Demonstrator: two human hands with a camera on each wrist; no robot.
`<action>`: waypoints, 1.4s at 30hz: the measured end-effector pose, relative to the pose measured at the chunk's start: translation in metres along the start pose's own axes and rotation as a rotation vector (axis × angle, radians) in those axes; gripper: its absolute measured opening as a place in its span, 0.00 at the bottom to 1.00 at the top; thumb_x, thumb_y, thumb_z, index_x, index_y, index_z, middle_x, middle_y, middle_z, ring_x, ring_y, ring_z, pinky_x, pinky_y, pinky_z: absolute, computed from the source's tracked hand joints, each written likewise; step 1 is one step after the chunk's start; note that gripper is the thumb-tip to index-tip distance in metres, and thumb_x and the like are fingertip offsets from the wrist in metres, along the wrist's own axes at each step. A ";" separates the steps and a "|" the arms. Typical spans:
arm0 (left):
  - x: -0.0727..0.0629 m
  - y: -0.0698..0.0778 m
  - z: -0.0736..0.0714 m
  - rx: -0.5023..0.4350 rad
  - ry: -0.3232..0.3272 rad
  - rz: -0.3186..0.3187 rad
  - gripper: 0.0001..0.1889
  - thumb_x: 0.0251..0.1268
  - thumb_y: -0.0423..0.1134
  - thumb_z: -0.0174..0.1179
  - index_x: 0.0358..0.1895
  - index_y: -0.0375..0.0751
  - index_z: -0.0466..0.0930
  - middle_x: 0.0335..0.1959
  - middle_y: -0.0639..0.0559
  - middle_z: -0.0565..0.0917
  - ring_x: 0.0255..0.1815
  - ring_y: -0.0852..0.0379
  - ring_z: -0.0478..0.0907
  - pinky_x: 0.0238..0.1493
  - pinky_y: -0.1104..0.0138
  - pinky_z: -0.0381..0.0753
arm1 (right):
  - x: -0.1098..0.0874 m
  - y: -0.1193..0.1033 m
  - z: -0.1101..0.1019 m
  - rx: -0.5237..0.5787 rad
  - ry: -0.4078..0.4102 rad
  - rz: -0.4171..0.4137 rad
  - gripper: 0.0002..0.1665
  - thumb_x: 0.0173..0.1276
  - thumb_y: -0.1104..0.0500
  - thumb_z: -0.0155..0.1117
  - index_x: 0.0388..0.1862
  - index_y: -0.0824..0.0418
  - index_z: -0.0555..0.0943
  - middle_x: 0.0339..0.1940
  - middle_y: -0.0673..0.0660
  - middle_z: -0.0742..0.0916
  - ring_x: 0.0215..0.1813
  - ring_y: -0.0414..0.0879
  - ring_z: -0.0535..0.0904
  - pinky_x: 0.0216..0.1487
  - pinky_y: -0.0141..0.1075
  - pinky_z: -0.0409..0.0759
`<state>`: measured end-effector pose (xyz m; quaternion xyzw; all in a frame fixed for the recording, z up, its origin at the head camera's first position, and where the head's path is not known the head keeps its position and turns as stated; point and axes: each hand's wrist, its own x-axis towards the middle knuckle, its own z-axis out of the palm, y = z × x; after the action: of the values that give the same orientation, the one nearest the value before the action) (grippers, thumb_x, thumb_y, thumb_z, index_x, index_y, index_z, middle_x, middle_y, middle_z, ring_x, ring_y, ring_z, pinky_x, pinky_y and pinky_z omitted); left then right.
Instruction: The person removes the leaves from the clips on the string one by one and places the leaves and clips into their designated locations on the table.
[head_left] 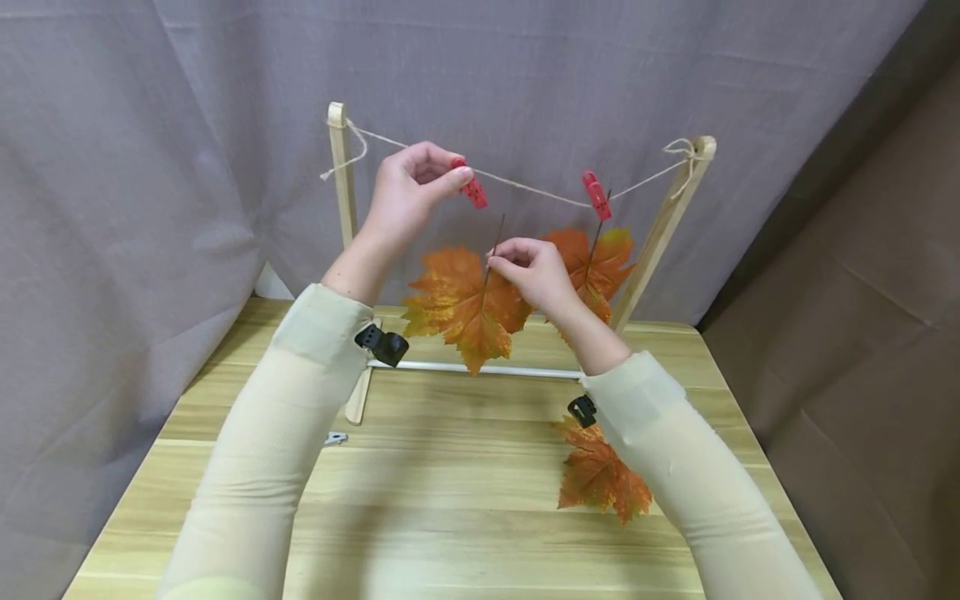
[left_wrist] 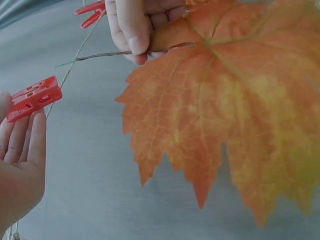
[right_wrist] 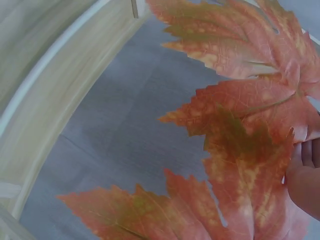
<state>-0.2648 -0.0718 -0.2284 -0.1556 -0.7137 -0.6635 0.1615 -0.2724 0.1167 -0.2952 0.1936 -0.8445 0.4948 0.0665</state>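
My left hand (head_left: 415,187) pinches a red clothespin (head_left: 473,190) between thumb and fingers, right at the string (head_left: 525,185). The left wrist view shows this clothespin (left_wrist: 35,99) beside the string. Lower and to the right, my right hand (head_left: 536,271) pinches the thin brown stem (head_left: 492,250) of an orange maple leaf (head_left: 468,304); the stem's tip points up, below the string in the head view. Another maple leaf (head_left: 592,267) hangs by its stem from a second red clothespin (head_left: 597,196) on the string, partly behind my right hand.
Two wooden posts (head_left: 342,183) (head_left: 663,233) carry the string, with a white rod (head_left: 480,368) low between them. A third maple leaf (head_left: 603,475) lies on the wooden table (head_left: 450,517), partly under my right sleeve. A small pale clip (head_left: 336,438) lies at left.
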 end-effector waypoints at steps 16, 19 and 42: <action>-0.010 -0.019 -0.013 0.109 -0.100 -0.106 0.10 0.56 0.40 0.66 0.39 0.41 0.79 0.30 0.57 0.83 0.34 0.58 0.81 0.41 0.70 0.80 | -0.022 0.011 -0.011 0.068 -0.200 -0.023 0.06 0.68 0.66 0.55 0.35 0.68 0.78 0.33 0.51 0.84 0.32 0.37 0.79 0.34 0.28 0.74; -0.013 -0.025 -0.017 0.063 -0.128 -0.117 0.10 0.58 0.38 0.64 0.41 0.38 0.78 0.30 0.57 0.83 0.31 0.58 0.81 0.38 0.69 0.82 | -0.025 0.015 -0.014 0.098 -0.208 -0.029 0.08 0.69 0.63 0.55 0.36 0.68 0.78 0.31 0.48 0.84 0.35 0.37 0.79 0.38 0.28 0.75; -0.037 -0.062 -0.047 0.094 -0.244 -0.166 0.18 0.62 0.34 0.60 0.53 0.29 0.72 0.32 0.59 0.80 0.31 0.64 0.78 0.41 0.73 0.80 | -0.047 0.036 -0.038 0.031 -0.134 0.039 0.09 0.69 0.64 0.55 0.36 0.71 0.79 0.34 0.50 0.86 0.36 0.33 0.82 0.40 0.26 0.77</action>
<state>-0.2576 -0.1232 -0.2972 -0.1679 -0.7687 -0.6166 0.0251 -0.2467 0.1770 -0.3192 0.2111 -0.8428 0.4950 -0.0030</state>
